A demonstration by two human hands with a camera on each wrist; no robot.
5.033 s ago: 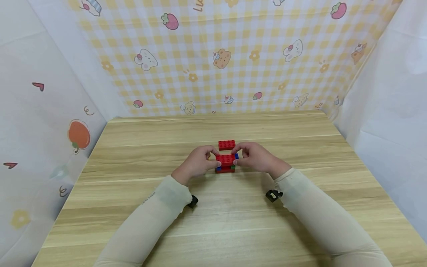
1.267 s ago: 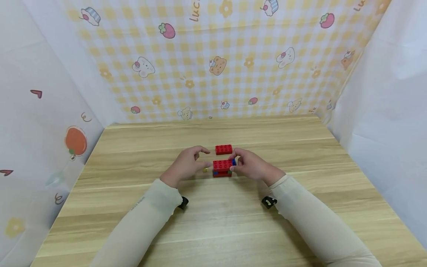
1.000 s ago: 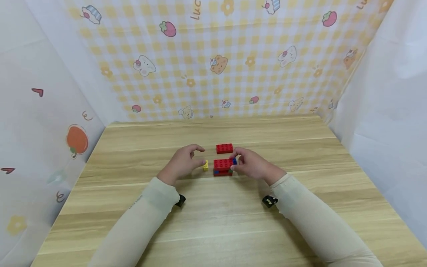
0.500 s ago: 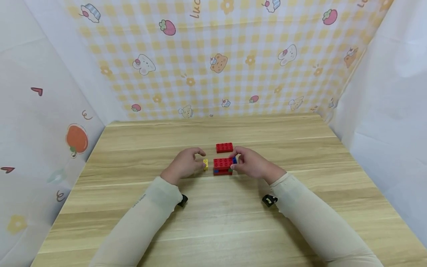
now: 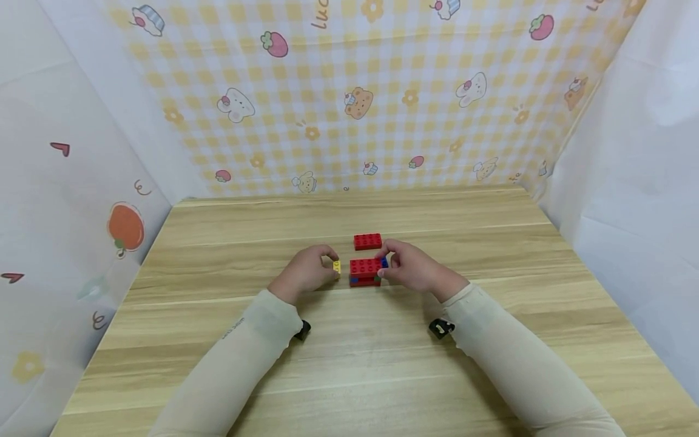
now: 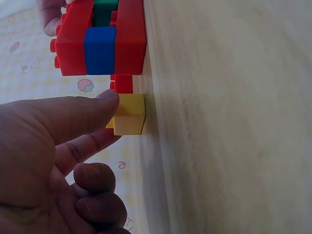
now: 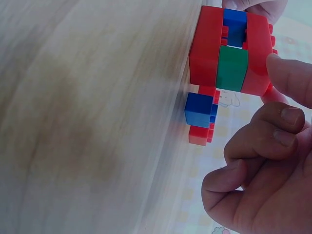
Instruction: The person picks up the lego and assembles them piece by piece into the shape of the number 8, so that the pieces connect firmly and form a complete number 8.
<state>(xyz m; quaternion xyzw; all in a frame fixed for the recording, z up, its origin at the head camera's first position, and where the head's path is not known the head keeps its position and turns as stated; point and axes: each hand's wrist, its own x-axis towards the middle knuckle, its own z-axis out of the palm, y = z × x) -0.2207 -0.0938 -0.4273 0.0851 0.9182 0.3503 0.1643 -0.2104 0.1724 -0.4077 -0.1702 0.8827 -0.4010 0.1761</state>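
Note:
A small stack of toy building bricks (image 5: 364, 267) stands mid-table: a red brick below, a blue brick (image 6: 100, 50) and a green brick (image 7: 232, 68) side by side with a gap, and a red brick (image 7: 256, 53) across the top. My right hand (image 5: 412, 267) pinches the top red brick at its right end between thumb and index finger, its other fingers curled. Left of the stack, a yellow brick (image 6: 129, 114) lies on the table. My left hand (image 5: 307, 272) pinches it, thumb at the near end, index finger at the far end.
Behind the stack lies a loose red brick (image 5: 368, 241). A separate blue brick (image 7: 199, 109) sits at the stack's back right, partly hidden in the head view by the right hand. A checked cloth (image 5: 306, 79) hangs past the wooden table's (image 5: 349, 364) far edge.
Five seconds ago both hands held the top red brick. My left hand has since let go, moved left, then closed in on the yellow brick. My right hand stays at the stack.

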